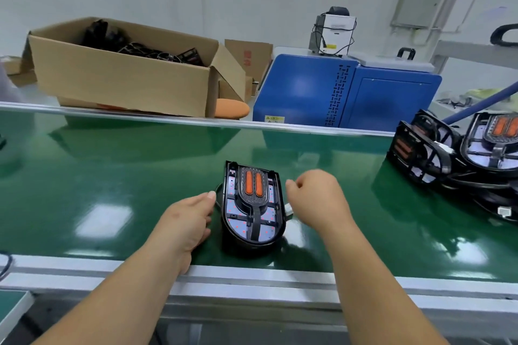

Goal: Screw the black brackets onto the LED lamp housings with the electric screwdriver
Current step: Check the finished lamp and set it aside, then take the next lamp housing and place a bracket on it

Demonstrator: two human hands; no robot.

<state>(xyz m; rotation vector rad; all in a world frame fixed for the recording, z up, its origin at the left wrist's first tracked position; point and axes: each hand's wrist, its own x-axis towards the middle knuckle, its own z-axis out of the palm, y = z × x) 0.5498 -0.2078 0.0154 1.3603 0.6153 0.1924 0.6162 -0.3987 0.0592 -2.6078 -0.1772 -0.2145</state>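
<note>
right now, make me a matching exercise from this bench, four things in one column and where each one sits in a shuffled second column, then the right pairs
Things
1. cardboard box
2. blue machine
3. single lamp housing
4. pile of lamp housings

Places
a. on the green belt, between the left hand and the right hand
b. behind the belt, towards the left
c. on the belt, far right
d. behind the belt, just right of the box

Pairs: 1-b, 2-d, 3-a, 4-c
</note>
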